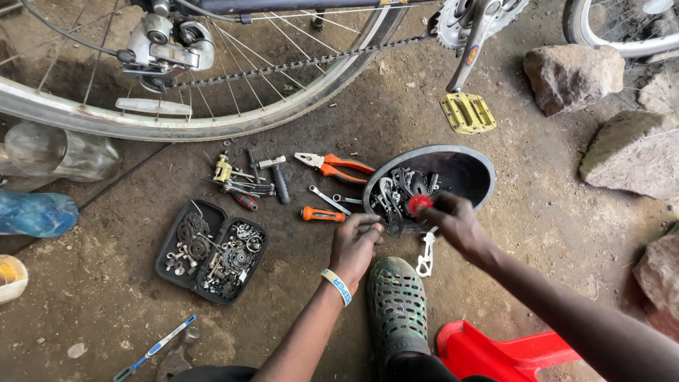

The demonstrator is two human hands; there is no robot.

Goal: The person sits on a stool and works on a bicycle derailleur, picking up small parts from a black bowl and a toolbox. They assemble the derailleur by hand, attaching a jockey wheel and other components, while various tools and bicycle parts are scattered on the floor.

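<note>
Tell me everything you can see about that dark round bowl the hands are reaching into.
The bowl is round, dark grey to black, and looks like plastic or rubber with a pale worn rim. It sits on the dirt floor, tipped toward the person, below the bicycle's yellow pedal. Its near side holds a heap of metal bike parts; the far side shows bare. The left hand rests at its near rim, and the right hand, at the rim, holds a small red part.

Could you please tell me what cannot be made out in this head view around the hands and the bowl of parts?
- The red part: the right hand covers most of it.
- What the left hand pinches: hidden by its fingers.
- Parts in the dark bowl: tangled, too small to identify.
- The bicycle wheel: cut off by the top edge.
</note>
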